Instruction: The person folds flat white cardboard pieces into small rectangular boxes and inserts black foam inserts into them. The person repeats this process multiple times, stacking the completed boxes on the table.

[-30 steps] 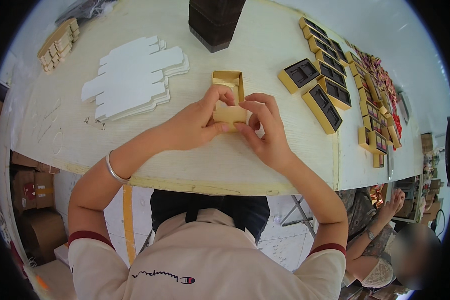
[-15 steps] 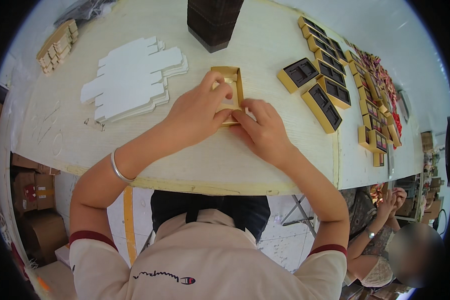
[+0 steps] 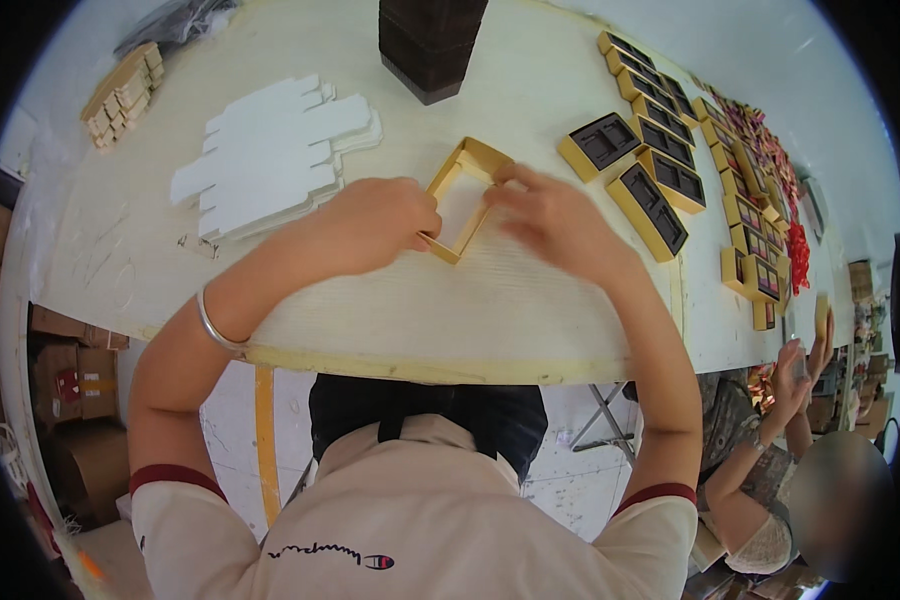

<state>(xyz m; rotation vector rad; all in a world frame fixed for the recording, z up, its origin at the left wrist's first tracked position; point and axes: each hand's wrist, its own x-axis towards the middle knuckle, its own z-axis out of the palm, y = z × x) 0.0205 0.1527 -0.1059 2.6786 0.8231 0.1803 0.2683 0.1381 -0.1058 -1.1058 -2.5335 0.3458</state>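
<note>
Head: L hand (image 3: 390, 222) w/ pinched box (image 3: 443, 252) edge, R hand (image 3: 555, 220) grip unclear, room nearside

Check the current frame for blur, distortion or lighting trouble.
Head view: the right hand looks slightly motion-blurred, while the gold box reads fairly clearly; a co-worker's head is smeared beyond detail. Head view, too: the table edge bows and the picture's corners go black; lighting is bright, with the white card blanks pale but distinct.
</note>
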